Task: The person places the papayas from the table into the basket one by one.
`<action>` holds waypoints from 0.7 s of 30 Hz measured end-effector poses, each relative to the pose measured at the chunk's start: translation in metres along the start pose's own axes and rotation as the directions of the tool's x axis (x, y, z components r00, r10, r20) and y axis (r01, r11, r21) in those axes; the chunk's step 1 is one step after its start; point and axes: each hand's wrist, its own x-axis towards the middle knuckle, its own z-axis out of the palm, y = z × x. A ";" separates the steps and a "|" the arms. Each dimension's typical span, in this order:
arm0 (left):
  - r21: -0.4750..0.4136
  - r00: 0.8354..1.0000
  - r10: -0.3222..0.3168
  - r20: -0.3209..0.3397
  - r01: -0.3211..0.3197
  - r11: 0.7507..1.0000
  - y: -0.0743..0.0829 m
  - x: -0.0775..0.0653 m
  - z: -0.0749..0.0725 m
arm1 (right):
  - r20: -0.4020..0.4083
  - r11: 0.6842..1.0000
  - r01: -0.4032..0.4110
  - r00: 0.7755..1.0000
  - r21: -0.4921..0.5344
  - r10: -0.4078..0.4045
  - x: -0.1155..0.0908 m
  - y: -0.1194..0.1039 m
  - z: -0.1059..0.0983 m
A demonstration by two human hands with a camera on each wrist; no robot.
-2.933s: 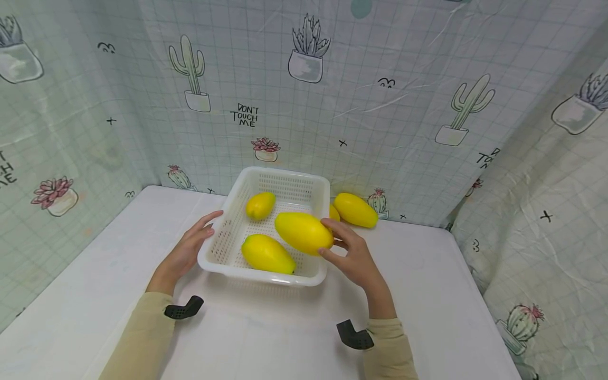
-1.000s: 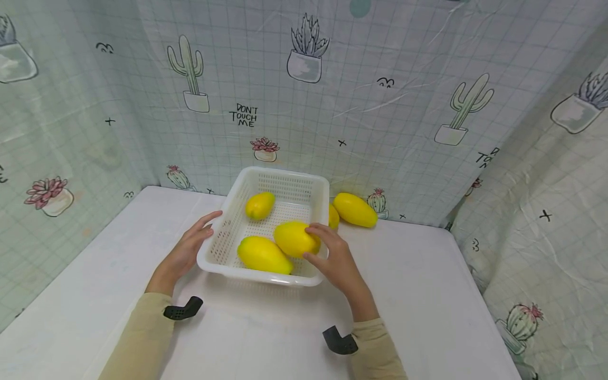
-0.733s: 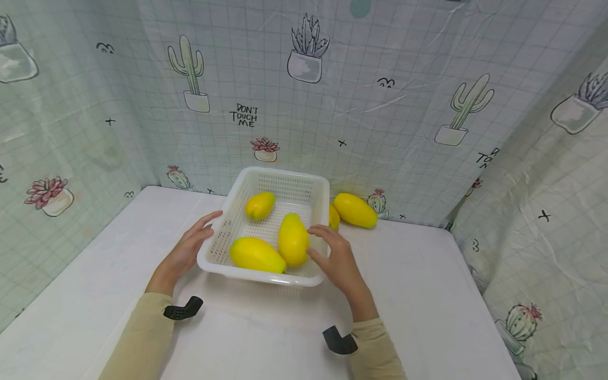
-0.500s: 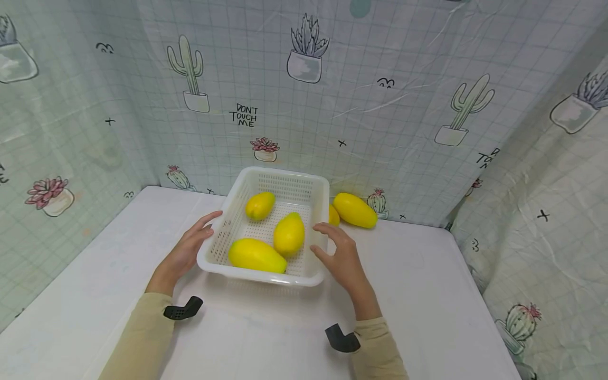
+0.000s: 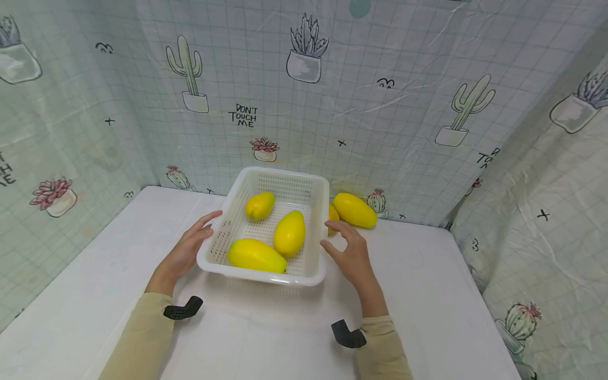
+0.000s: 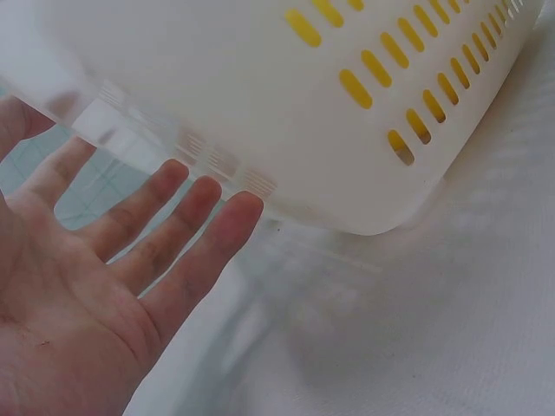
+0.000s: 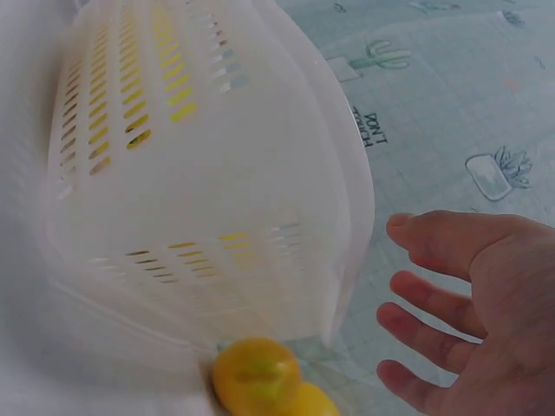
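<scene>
Three yellow mangoes lie in a white perforated plastic basket [image 5: 311, 277]: one far left [image 5: 260, 206], a middle mango [image 5: 290, 234] and a front mango [image 5: 256, 255]. My left hand [image 5: 182, 253] touches the basket's left rim. In the left wrist view its fairly straight fingertips [image 6: 236, 217] lie against the outer wall. My right hand [image 5: 352, 254] holds nothing and hovers by the right rim, with a gap between thumb and fingers. In the right wrist view the right hand [image 7: 486, 303] stands apart from the basket [image 7: 260, 173].
Behind the right hand a whole mango [image 5: 354, 210] lies on the white table [image 5: 266, 338]. Another mango [image 5: 333, 215] is partly hidden by the basket's right side. A cactus-print cloth [image 5: 342, 105] hangs behind and at both sides.
My right hand lowered a mango into the basket and let it go. That mango turned and settled against the front one, which shifted left. The right hand then drew back rightward; the left stayed.
</scene>
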 end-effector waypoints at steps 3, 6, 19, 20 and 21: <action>0.005 1.000 0.008 0.007 -0.008 1.000 0.000 0.000 0.000 | 0.000 1.000 -0.026 1.000 0.008 0.026 0.001 0.002 -0.002; 0.011 1.000 0.017 0.014 -0.017 1.000 0.000 -0.001 0.000 | -0.003 0.999 -0.043 0.999 0.033 0.043 0.001 0.004 -0.004; -0.019 1.000 0.011 0.013 -0.011 1.000 0.000 0.000 0.000 | -0.017 0.995 -0.092 0.996 0.044 0.093 0.001 0.010 -0.005; -0.023 1.000 0.013 0.015 -0.013 1.000 0.000 0.000 0.000 | -0.018 0.994 -0.095 0.995 0.045 0.096 0.001 0.011 -0.005; -0.027 1.000 0.016 0.017 -0.015 1.000 0.000 0.000 0.000 | -0.018 0.994 -0.097 0.995 0.046 0.098 0.001 0.012 -0.006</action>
